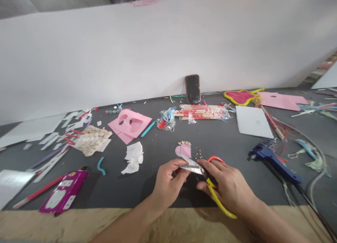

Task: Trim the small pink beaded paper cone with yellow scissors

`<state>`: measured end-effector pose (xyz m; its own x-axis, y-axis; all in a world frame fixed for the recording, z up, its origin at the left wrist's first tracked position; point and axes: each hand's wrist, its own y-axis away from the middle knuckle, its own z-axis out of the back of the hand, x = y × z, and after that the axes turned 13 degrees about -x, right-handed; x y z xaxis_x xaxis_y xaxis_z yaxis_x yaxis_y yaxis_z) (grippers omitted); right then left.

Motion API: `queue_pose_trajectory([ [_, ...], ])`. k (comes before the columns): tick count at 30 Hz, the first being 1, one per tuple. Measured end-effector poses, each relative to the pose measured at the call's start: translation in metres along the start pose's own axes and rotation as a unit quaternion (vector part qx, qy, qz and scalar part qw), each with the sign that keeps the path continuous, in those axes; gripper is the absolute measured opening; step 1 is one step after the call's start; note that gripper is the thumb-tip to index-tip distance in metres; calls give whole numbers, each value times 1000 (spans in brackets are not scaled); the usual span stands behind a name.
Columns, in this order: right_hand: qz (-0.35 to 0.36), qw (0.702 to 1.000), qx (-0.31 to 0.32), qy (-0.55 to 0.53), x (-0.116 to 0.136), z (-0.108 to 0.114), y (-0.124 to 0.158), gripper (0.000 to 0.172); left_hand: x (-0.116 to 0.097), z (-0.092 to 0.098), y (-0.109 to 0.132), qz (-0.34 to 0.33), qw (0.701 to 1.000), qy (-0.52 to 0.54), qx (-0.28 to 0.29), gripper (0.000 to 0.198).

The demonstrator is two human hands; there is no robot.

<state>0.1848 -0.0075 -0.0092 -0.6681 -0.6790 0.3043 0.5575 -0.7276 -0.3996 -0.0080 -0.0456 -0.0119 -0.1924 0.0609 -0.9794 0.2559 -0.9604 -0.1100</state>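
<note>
My right hand (229,183) is wrapped round a pair of scissors (196,169) with one yellow handle and one red handle. The blades stand a little apart and point left toward my left hand (167,181). Thumb and forefinger of my left hand are pinched together at the lower blade; what lies between them is too small to make out. Just beyond the blades lies a small pink paper shape (186,151) with a dark outline. Tiny beige pieces (184,143) line its far edge, and several loose ones (199,154) are scattered to its right.
A blue glue gun (276,164) and white board (254,122) lie right. Wrapped sticks (202,112) and an upright phone (193,89) are behind. Leftward are crumpled tissue (133,158), pink cut paper (130,125), a teal pen (148,129), a beige-covered board (92,140) and a purple case (64,192).
</note>
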Motion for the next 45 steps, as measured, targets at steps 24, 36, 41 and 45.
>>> queue_pose_trajectory([
  [24, 18, 998, -17, 58, 5, 3, -1, 61, -5, 4, -2, -11, 1000, 14, 17, 19],
  [36, 0, 999, 10, 32, 3, 1, 5, 42, 1, 2, -1, -13, 999, 8, 30, 28],
  [41, 0, 999, -7, 31, 3, 1, 2, 47, -1, 2, -2, 8, 1000, 8, -5, 21],
  [45, 12, 999, -22, 42, 5, 3, -1, 63, -5, 4, -2, -11, 1000, -3, -8, 21],
])
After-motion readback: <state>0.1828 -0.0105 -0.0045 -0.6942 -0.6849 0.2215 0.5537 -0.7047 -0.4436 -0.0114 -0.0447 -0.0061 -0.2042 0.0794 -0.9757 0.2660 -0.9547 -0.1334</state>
